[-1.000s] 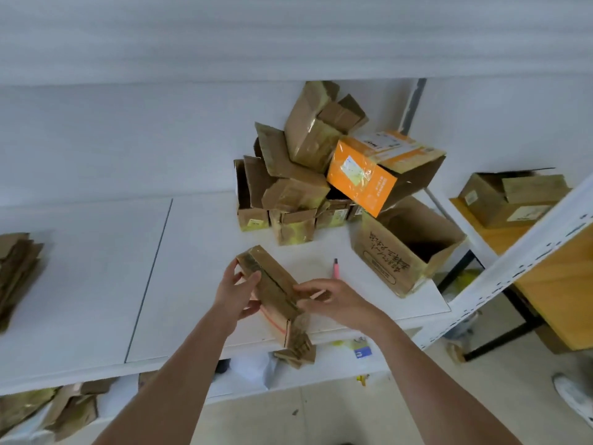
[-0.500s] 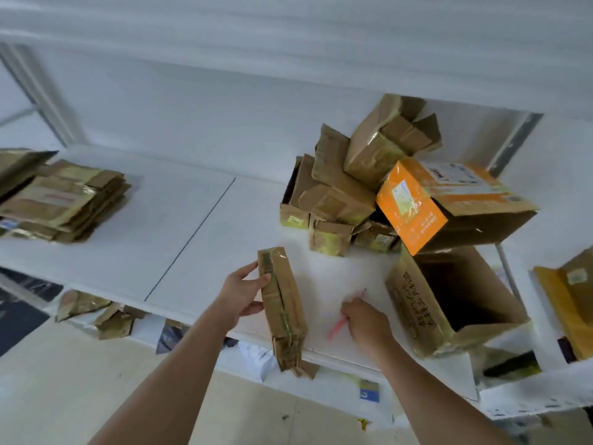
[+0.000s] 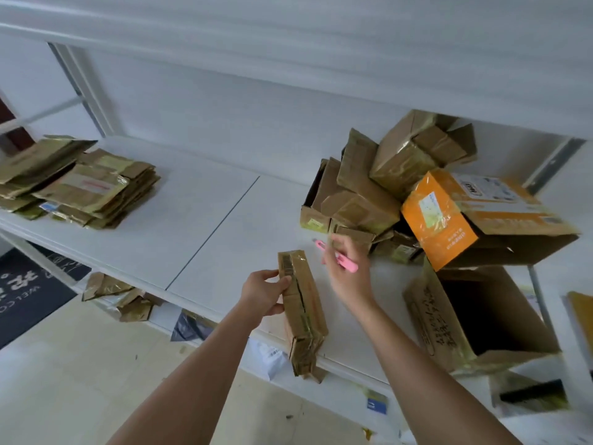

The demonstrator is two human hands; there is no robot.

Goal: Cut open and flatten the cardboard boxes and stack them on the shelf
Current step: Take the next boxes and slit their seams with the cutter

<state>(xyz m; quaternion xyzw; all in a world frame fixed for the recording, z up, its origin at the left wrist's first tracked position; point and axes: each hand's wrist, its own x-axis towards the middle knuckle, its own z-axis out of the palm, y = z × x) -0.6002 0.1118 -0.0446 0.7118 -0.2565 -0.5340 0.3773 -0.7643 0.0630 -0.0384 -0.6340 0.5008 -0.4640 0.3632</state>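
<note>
Cardboard: a narrow brown box (image 3: 301, 309) is lying on the white shelf (image 3: 205, 220), its near end overhanging the front edge.
Left hand (image 3: 263, 295): is gripping the box's left side, thumb on top near the barcode.
Right hand (image 3: 348, 273): is hovering just right of the box, fingers curled round a pink cutter (image 3: 337, 260).
Key relation: the box's long axis is running away from the person, a split along its top; the cutter is sitting beside the far end.
Elsewhere: flattened boxes (image 3: 80, 184) are stacking up far left; an uncut pile (image 3: 401, 187) is waiting behind.
</note>
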